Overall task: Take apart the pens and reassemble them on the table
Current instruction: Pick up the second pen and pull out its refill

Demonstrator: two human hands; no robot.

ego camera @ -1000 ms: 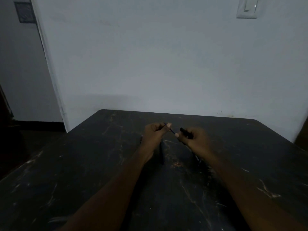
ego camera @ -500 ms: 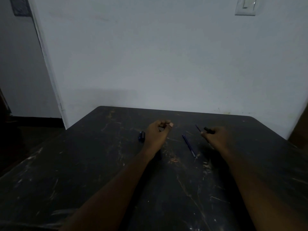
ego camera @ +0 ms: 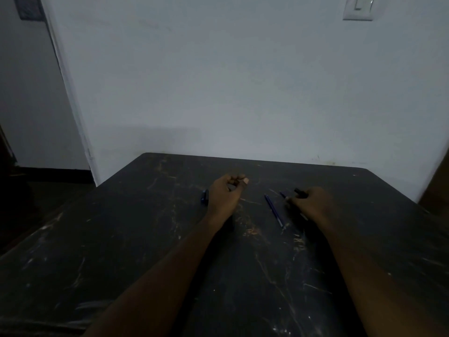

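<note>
1. From the head camera, two bare arms reach out over a dark table (ego camera: 121,239) with lots of pale scratches.
2. The left hand (ego camera: 226,198) rests on the table with its fingers curled in and the thumb tip pressed to them. The room is dim, so I cannot tell if something tiny is pinched inside.
3. Just to the left of the left hand lies a short blue pen piece (ego camera: 204,196), flat on the table. It is very near the hand but not touching it.
4. The right hand (ego camera: 313,205) is well apart from the left hand. Its fingers are closed around a black pen piece (ego camera: 299,192), which sticks out past the knuckles toward the wall.
5. A thin blue tip (ego camera: 282,194) pokes out on the left side of the right hand, close to its fingertips. I cannot tell if the hand holds it or if it lies on the table.
6. Between the two hands, nearer to the right one, a long thin blue ink tube (ego camera: 274,210) lies flat on the table. No hand touches it.
7. Beyond both hands stands a plain white wall (ego camera: 243,93). A light switch (ego camera: 358,7) sits high up, above the right hand.
</note>
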